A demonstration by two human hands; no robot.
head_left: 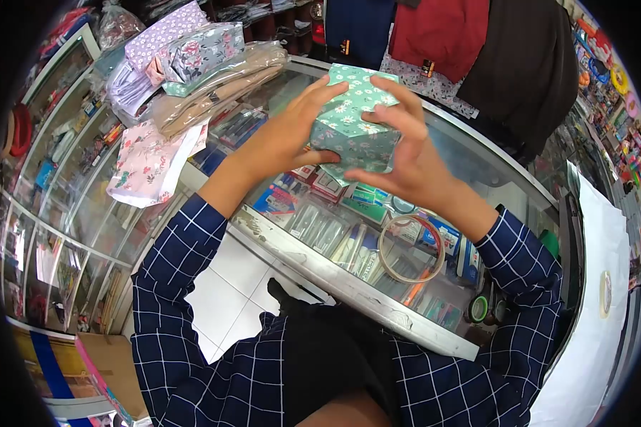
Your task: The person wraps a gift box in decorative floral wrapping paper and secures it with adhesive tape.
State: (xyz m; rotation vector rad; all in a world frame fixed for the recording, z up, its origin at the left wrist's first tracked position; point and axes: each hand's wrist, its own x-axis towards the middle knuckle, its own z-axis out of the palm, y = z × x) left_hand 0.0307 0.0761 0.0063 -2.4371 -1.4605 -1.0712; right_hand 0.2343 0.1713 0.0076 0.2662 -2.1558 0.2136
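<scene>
Between my two hands is a box wrapped in green floral paper (352,107), held above the glass counter. My left hand (292,135) grips its left side, fingers along the upper edge and thumb beneath. On the right side, my right hand (406,146) has bent fingers over the top and its thumb near the lower edge. The box's lower front face is shaded, and its underside is hidden. Below my right hand, a roll of clear tape (383,260) lies on the glass.
Wrapped floral bundles and plastic-bagged cloth (217,92) are piled at the left, beside a pink floral sheet (149,160). The glass display counter (292,249) holds pens and boxed stationery. Dark and red garments (441,35) hang beyond it. White paper (584,320) stands at the right.
</scene>
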